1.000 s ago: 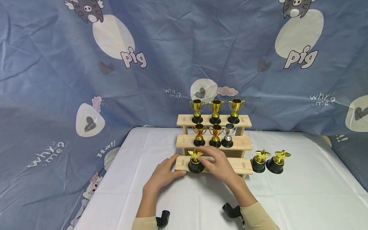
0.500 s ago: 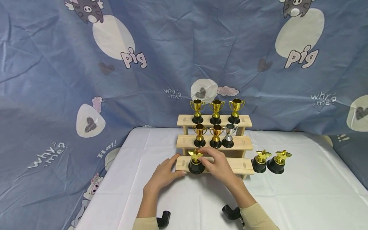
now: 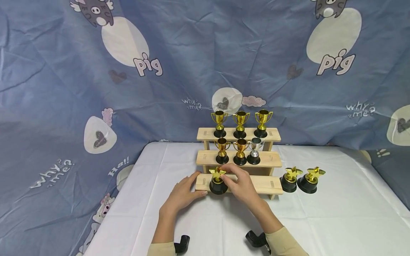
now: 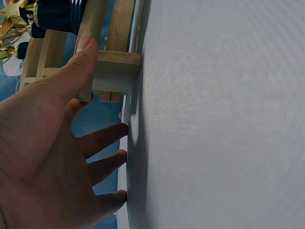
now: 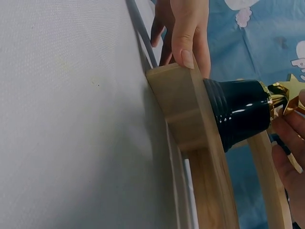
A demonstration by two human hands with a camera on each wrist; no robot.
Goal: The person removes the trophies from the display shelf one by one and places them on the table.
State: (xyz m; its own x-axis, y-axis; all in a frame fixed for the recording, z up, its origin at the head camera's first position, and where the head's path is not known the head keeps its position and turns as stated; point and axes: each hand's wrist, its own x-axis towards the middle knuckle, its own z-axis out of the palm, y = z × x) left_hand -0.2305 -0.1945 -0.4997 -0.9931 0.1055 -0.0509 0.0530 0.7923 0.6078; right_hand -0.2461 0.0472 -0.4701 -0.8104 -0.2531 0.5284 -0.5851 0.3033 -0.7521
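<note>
A wooden three-tier display shelf (image 3: 264,180) stands on the white-covered table. My left hand (image 3: 181,193) grips the left end of its lowest board, with the thumb on the board (image 4: 87,71) and the other fingers spread beside it in the left wrist view. On that board, toward the left, a gold star trophy (image 3: 217,187) stands upright on its black base. My right hand (image 3: 241,185) pinches the trophy by the star. The right wrist view shows the black base (image 5: 243,109) resting against the board, with the right fingers (image 5: 288,136) at the star.
Gold cup trophies (image 3: 241,121) line the top tier. Two gold-coloured cups (image 3: 222,147) and a silver cup (image 3: 255,147) stand on the middle tier. Right of the shelf, two more star trophies (image 3: 289,179) stand on the table (image 3: 346,213). A blue patterned cloth (image 3: 179,71) hangs behind.
Almost nothing differs. The right hand and forearm have shifted very slightly, still pinching the star trophy, and the left hand has stayed on the shelf's end.
</note>
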